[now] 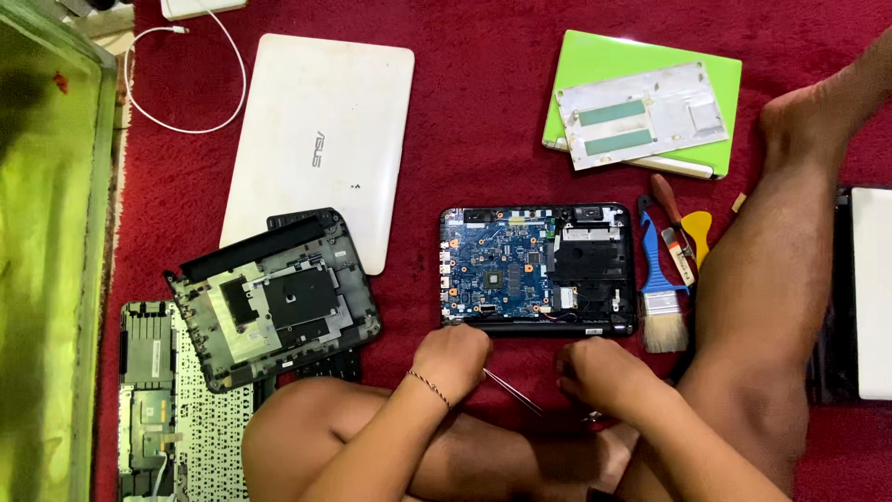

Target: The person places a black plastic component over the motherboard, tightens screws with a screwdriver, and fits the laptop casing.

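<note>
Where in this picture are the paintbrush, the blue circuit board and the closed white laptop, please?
paintbrush (663, 321): head view, on its pale bristles.
blue circuit board (497, 265): head view, middle of the board.
closed white laptop (321, 139): head view, centre of the lid.

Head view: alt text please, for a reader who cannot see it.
Two bare hands, left hand holding metal tweezers and right hand beside it, rest at the near edge of an opened laptop base with its blue circuit board exposed, on a red carpet among other laptop parts.

I'm seeing my left hand (452, 358) covering the tweezers' (514, 394) grip end, the keyboard panel (177, 409) running off the bottom edge, the motherboard's (502, 265) tiny parts blurring.
</note>
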